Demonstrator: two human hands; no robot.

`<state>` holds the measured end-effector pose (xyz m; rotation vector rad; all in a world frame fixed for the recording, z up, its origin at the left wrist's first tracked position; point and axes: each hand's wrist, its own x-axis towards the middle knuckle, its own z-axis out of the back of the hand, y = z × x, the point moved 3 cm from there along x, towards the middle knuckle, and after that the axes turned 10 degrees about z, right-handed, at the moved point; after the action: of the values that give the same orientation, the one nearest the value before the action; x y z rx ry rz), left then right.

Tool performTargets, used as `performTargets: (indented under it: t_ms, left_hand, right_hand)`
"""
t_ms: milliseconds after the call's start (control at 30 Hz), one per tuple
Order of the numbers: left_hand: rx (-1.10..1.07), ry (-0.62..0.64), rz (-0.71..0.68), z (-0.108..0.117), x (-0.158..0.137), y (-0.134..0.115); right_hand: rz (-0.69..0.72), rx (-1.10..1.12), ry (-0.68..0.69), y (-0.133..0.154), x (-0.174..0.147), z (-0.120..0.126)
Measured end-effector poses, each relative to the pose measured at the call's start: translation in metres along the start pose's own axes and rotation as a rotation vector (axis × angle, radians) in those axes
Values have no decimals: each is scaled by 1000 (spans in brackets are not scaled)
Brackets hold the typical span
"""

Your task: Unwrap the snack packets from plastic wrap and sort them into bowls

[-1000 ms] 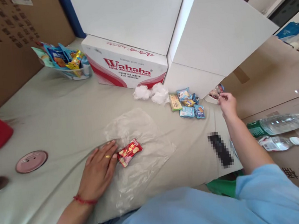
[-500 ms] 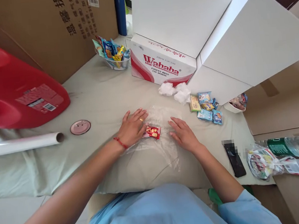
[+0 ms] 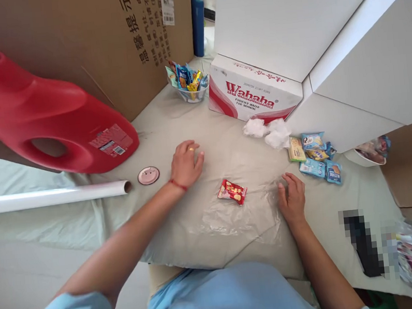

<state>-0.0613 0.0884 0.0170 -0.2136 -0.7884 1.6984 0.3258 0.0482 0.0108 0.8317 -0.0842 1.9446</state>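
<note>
Fingers flank a red packet, with snack packets nearby.

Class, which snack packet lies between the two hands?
The red packet, the only one between left hand and right hand; a cluster lies beyond the right hand, others are in the clear bowl.

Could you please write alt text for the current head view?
A red snack packet lies on clear plastic between a person's left hand and right hand; beyond are a Wahaha carton and a bowl of wrapped snacks.
</note>
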Motion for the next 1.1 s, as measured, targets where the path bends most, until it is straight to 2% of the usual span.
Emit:
performTargets:
  t_ms: [267, 367, 433, 533, 667, 867, 933, 1033, 1100]
  left_hand:
    - [197, 83, 53, -11, 178, -6]
    - [246, 171, 129, -18, 216, -5]
    - [263, 168, 174, -23, 224, -4]
    - [276, 94, 210, -27, 213, -3]
    - [284, 12, 187, -20, 168, 0]
    - [267, 70, 24, 2, 68, 0]
    - [191, 106, -73, 6, 40, -4]
    - [42, 103, -147, 13, 15, -11]
    - [-1, 20, -115, 18, 11, -17]
  right_hand:
    - [-2, 21, -5, 4, 0, -2]
    - [-38, 25, -10, 4, 1, -2]
    - [-48, 26, 0, 3, 1, -3]
    - [-47, 45, 22, 2, 0, -5]
    - [-44, 85, 14, 0, 0, -6]
    - [-28, 104, 28, -3, -1, -8]
    - [-30, 109, 36, -4, -2, -9]
    - [-41, 114, 39, -5, -3, -9]
    - [-53, 119, 27, -6, -3, -9]
